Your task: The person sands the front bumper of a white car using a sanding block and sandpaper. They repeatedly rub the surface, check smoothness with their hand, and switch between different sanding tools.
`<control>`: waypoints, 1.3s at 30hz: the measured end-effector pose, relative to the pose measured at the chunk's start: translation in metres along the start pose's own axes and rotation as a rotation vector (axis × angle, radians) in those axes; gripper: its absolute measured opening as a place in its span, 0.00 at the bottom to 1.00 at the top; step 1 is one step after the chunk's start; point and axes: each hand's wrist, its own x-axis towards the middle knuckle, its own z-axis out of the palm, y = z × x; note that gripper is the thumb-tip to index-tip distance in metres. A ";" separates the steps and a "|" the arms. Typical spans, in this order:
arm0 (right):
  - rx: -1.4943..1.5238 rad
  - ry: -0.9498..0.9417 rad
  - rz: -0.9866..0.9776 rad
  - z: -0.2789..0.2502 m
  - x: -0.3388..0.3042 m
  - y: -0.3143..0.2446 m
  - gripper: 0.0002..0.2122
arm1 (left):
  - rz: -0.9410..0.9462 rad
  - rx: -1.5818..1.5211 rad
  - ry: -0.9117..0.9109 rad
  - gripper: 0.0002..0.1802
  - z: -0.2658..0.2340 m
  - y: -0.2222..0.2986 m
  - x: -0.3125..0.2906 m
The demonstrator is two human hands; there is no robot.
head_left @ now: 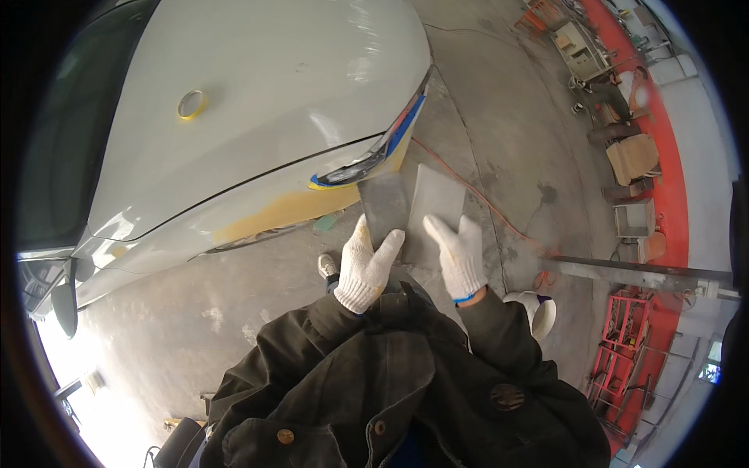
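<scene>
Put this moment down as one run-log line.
left hand: holding dark grey flat piece | right hand: holding light grey flat piece | nearby: car headlight edged with blue tape | hood: yellow tape roll

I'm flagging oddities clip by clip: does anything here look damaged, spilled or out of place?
Yes. A tan patch breaks the pale paint of the car beside its taped headlight, perhaps a repair. A yellow tape roll lies loose on the hood. A dark stain marks the concrete floor; I can't tell whether it's wet.
</scene>
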 end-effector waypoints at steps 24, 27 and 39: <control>-0.162 -0.631 -0.501 -0.215 -0.007 0.099 0.03 | -0.304 0.598 -0.054 0.23 0.209 -0.072 -0.090; -0.327 -0.674 -0.842 -0.219 0.007 0.107 0.04 | -0.116 0.168 0.147 0.19 0.224 -0.092 -0.112; 0.234 -0.729 0.360 -0.195 -0.103 0.095 0.10 | 0.016 0.215 0.893 0.23 0.253 -0.136 -0.201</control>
